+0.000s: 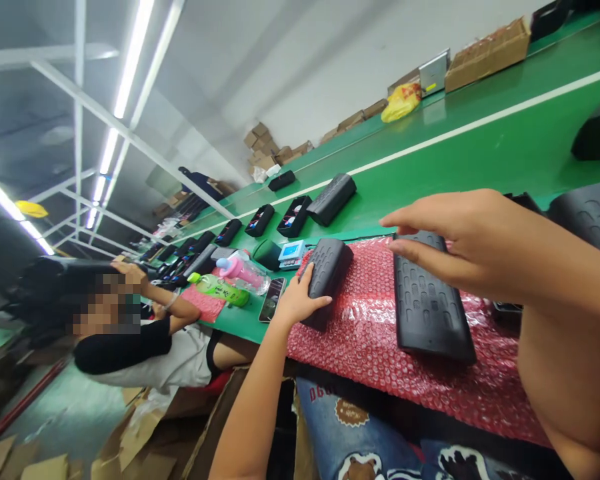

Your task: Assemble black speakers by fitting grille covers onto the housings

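Green bench (430,167) with red bubble wrap (365,333) | left hand (295,303) closed on small black case (325,273), far left of wrap | right hand (460,240) open, hovering over long black panel (430,307) | neither yet wrapped; more cases (293,217) lined up beyond.

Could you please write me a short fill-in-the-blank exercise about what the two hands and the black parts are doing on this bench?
1. The left hand grips a small black ribbed plastic casing that rests on the ____ bubble wrap sheet.
2. The right hand hovers over a long flat black grille panel, its fingers ____.
3. The conveyor belt behind the wrap is ____ with a white stripe.
4. Beside the pink-capped bottle lies a ____ drink bottle.

Missing words: red; open; green; green
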The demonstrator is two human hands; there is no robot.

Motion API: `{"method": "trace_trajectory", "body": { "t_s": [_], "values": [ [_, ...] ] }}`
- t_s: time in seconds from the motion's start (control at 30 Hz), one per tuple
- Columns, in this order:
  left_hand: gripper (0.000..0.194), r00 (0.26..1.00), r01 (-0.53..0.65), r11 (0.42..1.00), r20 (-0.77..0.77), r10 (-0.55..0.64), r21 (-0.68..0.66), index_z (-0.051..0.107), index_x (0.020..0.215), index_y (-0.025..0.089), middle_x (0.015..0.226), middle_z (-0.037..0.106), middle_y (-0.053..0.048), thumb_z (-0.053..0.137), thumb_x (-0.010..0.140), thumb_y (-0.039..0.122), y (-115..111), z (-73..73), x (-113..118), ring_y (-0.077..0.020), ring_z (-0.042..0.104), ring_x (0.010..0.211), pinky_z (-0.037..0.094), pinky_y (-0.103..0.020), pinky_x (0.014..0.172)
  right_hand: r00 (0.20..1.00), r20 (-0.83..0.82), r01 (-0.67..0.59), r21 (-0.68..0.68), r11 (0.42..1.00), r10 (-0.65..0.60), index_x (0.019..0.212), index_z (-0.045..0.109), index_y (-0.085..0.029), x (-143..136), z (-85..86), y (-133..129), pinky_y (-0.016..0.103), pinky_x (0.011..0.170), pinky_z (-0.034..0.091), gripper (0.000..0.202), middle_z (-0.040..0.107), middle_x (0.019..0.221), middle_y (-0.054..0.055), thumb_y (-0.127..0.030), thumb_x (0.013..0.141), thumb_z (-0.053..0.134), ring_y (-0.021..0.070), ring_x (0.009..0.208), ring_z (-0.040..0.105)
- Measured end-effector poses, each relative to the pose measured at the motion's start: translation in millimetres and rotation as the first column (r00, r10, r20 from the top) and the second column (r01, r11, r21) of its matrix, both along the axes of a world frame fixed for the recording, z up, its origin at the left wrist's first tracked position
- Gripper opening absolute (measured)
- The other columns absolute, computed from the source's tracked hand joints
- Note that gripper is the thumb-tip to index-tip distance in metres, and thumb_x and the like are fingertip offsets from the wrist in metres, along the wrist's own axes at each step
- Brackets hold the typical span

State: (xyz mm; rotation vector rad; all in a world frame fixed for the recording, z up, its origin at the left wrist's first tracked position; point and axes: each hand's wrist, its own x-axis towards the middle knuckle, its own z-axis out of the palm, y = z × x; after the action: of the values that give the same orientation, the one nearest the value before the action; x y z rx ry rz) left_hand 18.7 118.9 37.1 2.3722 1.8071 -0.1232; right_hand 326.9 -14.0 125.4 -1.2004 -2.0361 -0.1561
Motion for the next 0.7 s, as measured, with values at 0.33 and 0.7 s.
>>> {"method": "trace_trajectory", "body": {
  "t_s": [0.33, 0.7],
  "values": [
    [0.101, 0.999, -0.021, 0.999, -0.025, 0.022, 0.039, 0.010, 0.147, 0.036, 0.143, 0.035, -0.016, 0.065, 0.066, 0.061, -14.3, 0.5, 8.5, -0.0376, 0.046, 0.124, 0.038, -0.046, 0.099, 0.999, 0.028, 0.036, 0.042, 0.998, -0.037, 0.107, 0.064, -0.015, -3.1, -2.0, -1.2, 0.043, 0.066, 0.048, 0.037, 0.065, 0.095, 0.007, -0.031, 0.093, 0.034, 0.0281, 0.082, 0.061],
    [0.099, 1.000, -0.014, 1.000, 0.027, 0.014, -0.006, 0.011, 0.147, 0.037, 0.146, 0.034, -0.012, 0.066, 0.067, 0.059, -7.6, 2.4, 5.3, -0.0339, 0.044, 0.127, 0.038, -0.042, 0.101, 0.996, 0.071, 0.049, 0.067, 0.997, -0.054, 0.105, 0.064, -0.017, -0.4, -4.5, 0.5, 0.040, 0.061, 0.046, 0.037, 0.066, 0.091, 0.005, -0.034, 0.095, 0.033, 0.0270, 0.077, 0.061]
  ]
}}
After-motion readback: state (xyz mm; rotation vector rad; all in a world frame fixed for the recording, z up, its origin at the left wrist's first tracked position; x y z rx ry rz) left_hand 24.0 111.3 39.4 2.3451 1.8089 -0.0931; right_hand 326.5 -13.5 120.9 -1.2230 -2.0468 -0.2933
